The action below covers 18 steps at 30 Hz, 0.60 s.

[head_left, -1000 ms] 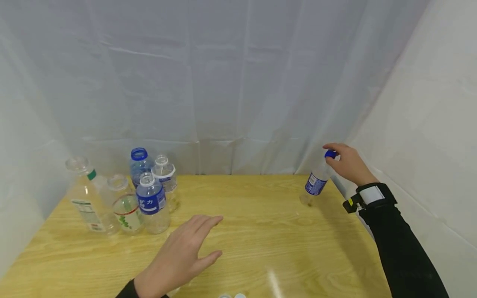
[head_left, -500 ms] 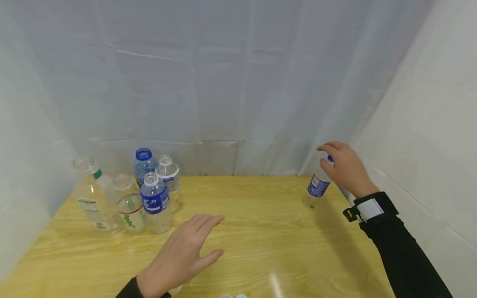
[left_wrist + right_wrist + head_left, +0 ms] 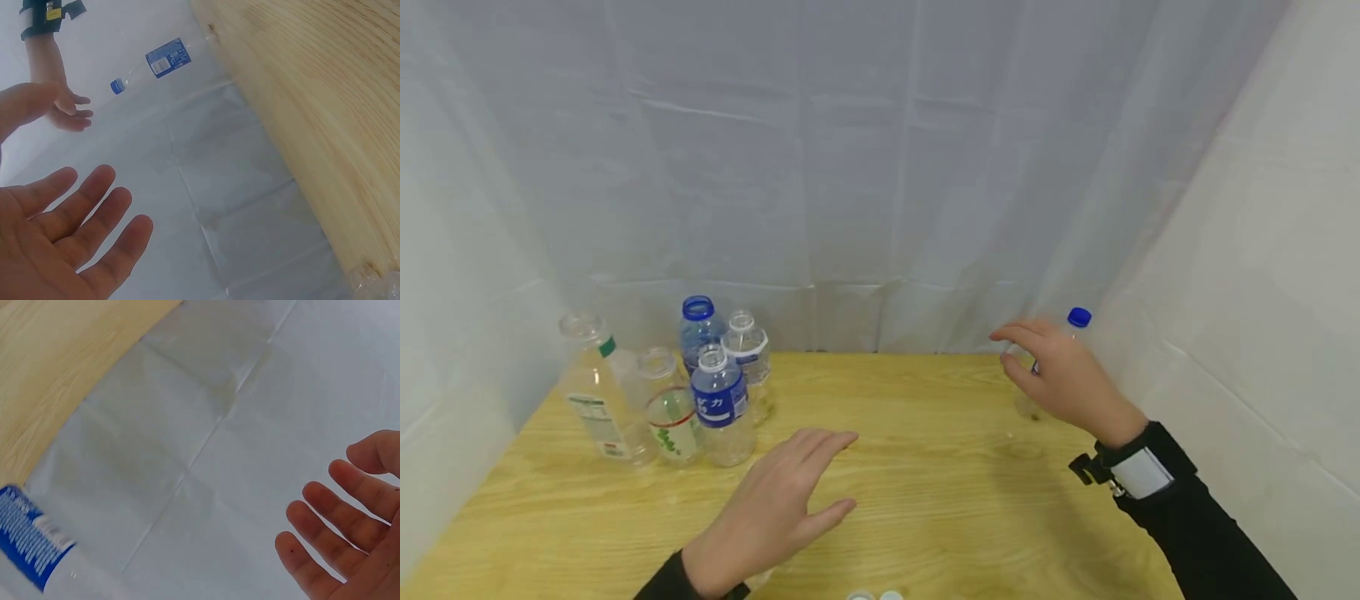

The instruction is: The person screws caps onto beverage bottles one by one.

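Observation:
A clear plastic bottle with a blue cap and a blue label stands upright at the table's back right. In the head view my right hand overlaps most of this bottle. The right wrist view shows the right hand's fingers spread, holding nothing, apart from the bottle's label. My left hand hovers over the front middle of the table, fingers extended and holding nothing. Nearest to it is an uncapped clear bottle with a blue label.
Several other uncapped bottles cluster at the left: a large clear one, one with a green-leaf label, a blue one and a small clear one. Two white caps lie at the front edge. A grey-white sheet hangs behind.
My right hand has let go of the blue-capped bottle's top and moved left and down, in front of the bottle. The left hand stays nearly still.

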{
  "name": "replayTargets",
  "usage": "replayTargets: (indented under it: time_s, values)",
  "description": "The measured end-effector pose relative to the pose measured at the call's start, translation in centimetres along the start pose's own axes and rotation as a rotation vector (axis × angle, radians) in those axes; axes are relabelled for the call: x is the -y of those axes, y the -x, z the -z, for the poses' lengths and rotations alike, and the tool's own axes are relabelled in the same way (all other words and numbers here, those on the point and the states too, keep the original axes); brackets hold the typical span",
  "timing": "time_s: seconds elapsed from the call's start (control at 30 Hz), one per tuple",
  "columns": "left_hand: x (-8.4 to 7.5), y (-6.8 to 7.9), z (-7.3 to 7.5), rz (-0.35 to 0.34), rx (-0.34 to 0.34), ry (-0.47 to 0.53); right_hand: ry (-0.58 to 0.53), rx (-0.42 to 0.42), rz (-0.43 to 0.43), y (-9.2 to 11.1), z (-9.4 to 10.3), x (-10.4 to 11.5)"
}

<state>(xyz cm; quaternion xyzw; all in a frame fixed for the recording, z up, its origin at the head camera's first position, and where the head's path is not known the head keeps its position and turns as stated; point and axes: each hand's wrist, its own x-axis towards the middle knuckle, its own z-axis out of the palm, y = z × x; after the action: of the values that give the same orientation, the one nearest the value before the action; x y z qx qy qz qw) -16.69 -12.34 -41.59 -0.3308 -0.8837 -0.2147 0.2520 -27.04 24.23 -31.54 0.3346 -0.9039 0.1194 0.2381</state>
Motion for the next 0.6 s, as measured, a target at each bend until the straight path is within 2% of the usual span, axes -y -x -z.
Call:
replayTargets:
  time_s: [0.13,0.3,0.6]
  values:
    - [0.0,0.1,0.0,-0.002,0.0,0.001,-0.026,0.019,0.05,0.9,-0.4,2.1]
    - [0.0,0.1,0.0,-0.004,-0.005,0.001,-0.052,0.095,0.066,2.1,-0.9,4.3]
    - [0.1,0.2,0.0,0.003,-0.003,0.003,-0.103,0.145,0.137,3.3,-2.1,6.4]
